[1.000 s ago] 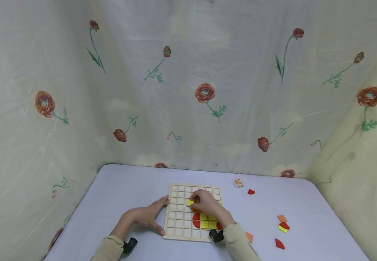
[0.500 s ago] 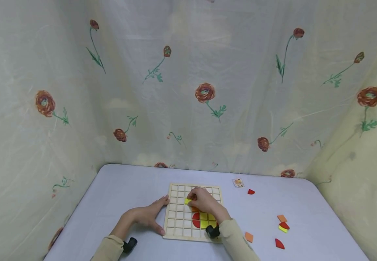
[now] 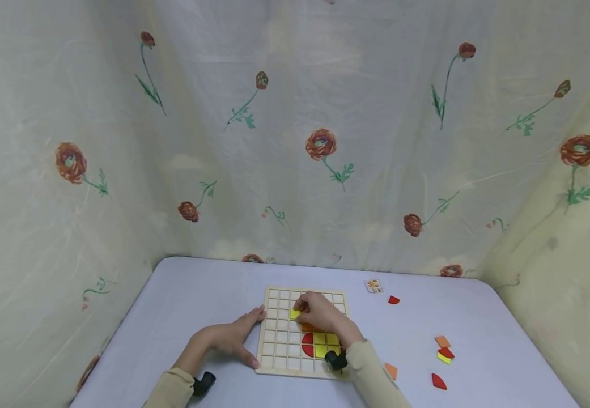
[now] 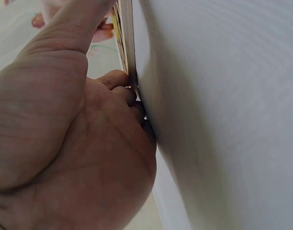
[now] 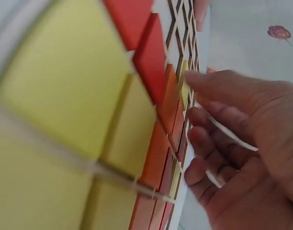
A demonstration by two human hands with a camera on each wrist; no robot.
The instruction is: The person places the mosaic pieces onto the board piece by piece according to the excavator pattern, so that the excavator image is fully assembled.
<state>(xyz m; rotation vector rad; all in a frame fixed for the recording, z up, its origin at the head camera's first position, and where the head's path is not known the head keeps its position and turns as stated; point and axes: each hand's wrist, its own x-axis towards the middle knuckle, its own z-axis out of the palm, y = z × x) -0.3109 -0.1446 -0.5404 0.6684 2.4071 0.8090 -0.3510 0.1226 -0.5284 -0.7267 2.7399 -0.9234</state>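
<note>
A wooden grid board (image 3: pixel 284 372) lies on the white table. Along its left edge rests my left hand (image 3: pixel 230 337), thumb and fingers spread apart; in the left wrist view the fingertips meet the board's side. Over the board's upper middle, my right hand (image 3: pixel 322 314) pinches a yellow tile (image 3: pixel 293 314) at a cell. The right wrist view shows the thumb on this tile (image 5: pixel 184 88), which stands almost level with its neighbours. Orange tiles (image 3: pixel 306 327), red quarter-round pieces (image 3: pixel 307 344) and yellow tiles (image 3: pixel 320 351) fill cells nearer the front; the right forearm hides some.
Right of the board lie a patterned card (image 3: pixel 374 286), a red quarter-round piece (image 3: pixel 394 300) and an orange tile (image 3: pixel 390 370). Farther right is a small cluster with an orange tile (image 3: pixel 442 341), plus another red piece (image 3: pixel 438 381). A flowered curtain (image 3: pixel 295 170) surrounds the table.
My right hand has moved slightly left and away from me with the yellow tile, bringing it over a cell, then stayed there. The left hand has not moved.
</note>
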